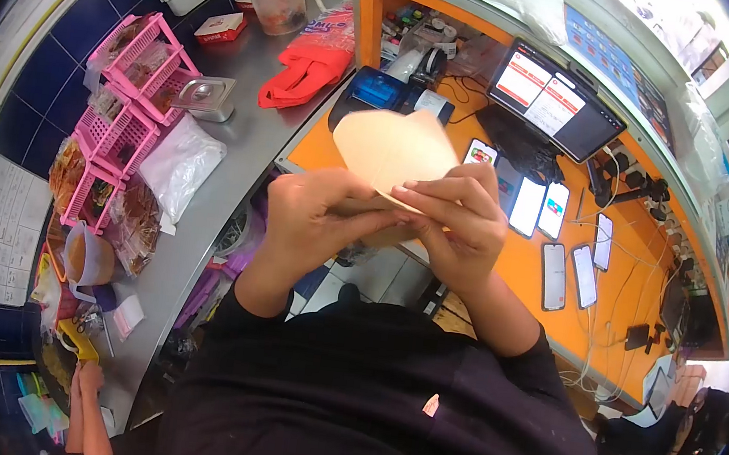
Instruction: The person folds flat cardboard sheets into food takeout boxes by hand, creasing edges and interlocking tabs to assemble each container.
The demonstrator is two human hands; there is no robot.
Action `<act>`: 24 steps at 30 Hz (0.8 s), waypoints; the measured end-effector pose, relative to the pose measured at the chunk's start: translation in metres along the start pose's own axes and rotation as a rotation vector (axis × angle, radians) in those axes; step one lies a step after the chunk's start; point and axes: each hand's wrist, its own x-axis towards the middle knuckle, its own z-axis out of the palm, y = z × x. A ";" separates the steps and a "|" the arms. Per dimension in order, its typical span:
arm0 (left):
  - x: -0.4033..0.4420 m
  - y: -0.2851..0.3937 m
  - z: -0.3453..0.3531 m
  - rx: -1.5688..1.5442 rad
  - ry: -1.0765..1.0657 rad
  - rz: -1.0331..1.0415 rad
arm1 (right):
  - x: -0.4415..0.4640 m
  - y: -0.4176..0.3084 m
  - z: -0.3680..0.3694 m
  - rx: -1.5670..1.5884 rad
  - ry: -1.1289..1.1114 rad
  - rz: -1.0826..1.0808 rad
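Observation:
A cream-coloured piece of paper or thin card [396, 148], its outline angular as if cut or folded, is held up in front of my chest. My left hand [314, 215] pinches its lower edge from the left. On the right, my right hand [464, 225] grips the same edge, with thumb and fingers closed on it. The two hands nearly meet at the bottom of the piece. Its upper part is slightly blurred, and the exact fold at my fingertips is partly hidden.
Right, an orange desk [618, 292] bears a monitor [554, 101], several phones [554, 276], cables and a blue device [378, 90]. Left, a steel counter [193, 235] carries pink baskets [128, 133], a lidded steel container [206, 97] and a red bag [311, 64]. Another person's hands [86, 380] hold something yellow.

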 end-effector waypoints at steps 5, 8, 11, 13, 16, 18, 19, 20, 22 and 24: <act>0.007 0.000 0.005 -0.307 0.072 -0.139 | 0.001 0.003 -0.001 -0.009 -0.023 -0.165; 0.006 -0.015 0.003 -0.215 -0.047 0.092 | 0.003 0.005 0.000 -0.019 0.065 -0.043; 0.008 -0.017 0.013 -0.180 0.069 0.240 | -0.008 0.005 0.004 0.059 0.097 0.101; 0.009 -0.023 0.019 -0.131 0.126 0.385 | -0.010 0.000 0.009 0.313 0.145 0.262; 0.009 -0.024 0.024 -0.074 0.147 0.509 | -0.009 -0.006 0.013 0.685 0.199 0.446; 0.012 -0.015 0.021 -0.075 0.107 0.529 | -0.004 -0.002 0.010 0.622 0.203 0.339; 0.013 -0.005 0.029 -0.349 0.304 0.427 | -0.003 0.003 0.006 0.490 0.159 0.264; 0.015 0.008 0.044 -0.621 0.499 0.314 | -0.003 0.009 0.000 0.358 0.114 0.189; 0.020 0.020 0.040 -0.874 0.584 0.096 | -0.008 0.016 -0.005 0.182 0.009 0.074; 0.023 0.014 0.010 -0.817 0.392 -0.080 | -0.014 0.019 -0.006 0.097 -0.113 -0.006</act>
